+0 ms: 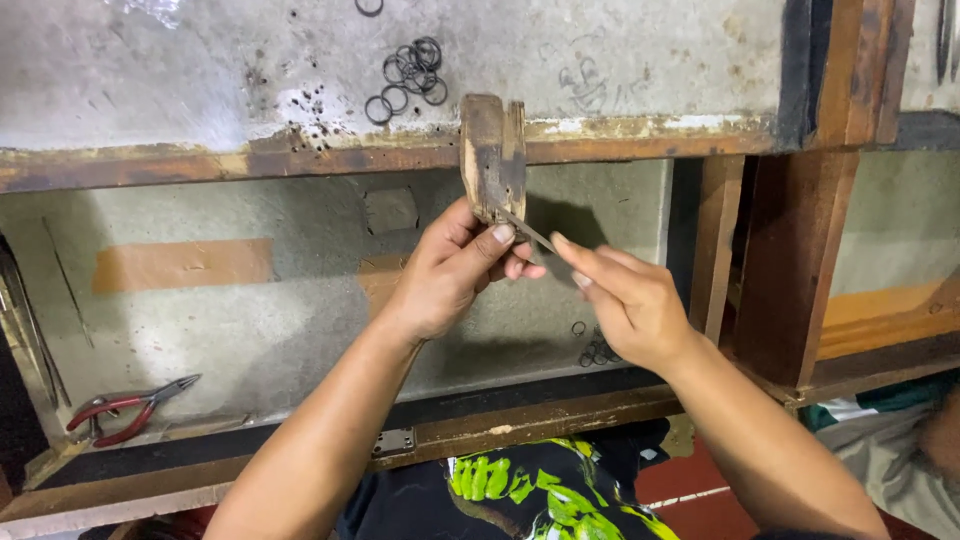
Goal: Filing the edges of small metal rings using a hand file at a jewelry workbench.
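Grips closed: our left hand (455, 265) and right hand (625, 295) pinch a thin metal strip (525, 230) against the wooden peg (493, 155), rings (408, 78) finished on the surface (150, 70), work unfinished.

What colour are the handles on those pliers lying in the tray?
Red. The pliers lie at the lower left of the tray, clearest in the head view.

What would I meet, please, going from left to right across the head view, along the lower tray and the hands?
Red-handled pliers → left hand → thin metal strip pinched between both hands → right hand → dark wooden post.
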